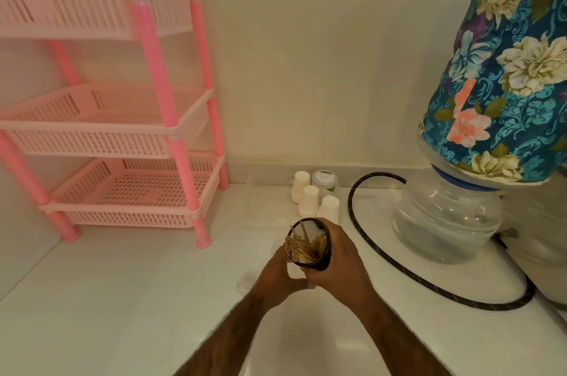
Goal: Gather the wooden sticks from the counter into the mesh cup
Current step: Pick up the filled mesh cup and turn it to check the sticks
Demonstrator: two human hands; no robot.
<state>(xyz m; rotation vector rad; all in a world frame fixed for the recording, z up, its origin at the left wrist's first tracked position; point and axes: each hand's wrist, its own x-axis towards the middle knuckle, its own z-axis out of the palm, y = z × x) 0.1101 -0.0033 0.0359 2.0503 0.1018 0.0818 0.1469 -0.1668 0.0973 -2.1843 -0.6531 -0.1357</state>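
Both grips, left hand and right hand, clasped round mesh cup holding wooden sticks. Just beyond: paper cups. Rightward: black hose. Cup base hidden.

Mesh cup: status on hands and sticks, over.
Right hand wrapped around mesh cup, left hand steadying it. Wooden sticks bundled inside. No loose sticks visible on counter. Paper cups behind, clear.

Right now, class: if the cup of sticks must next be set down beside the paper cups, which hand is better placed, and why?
Probably the right hand: it wraps the mesh cup on the side nearer the paper cups. The left hand only steadies the wooden sticks from the far side.
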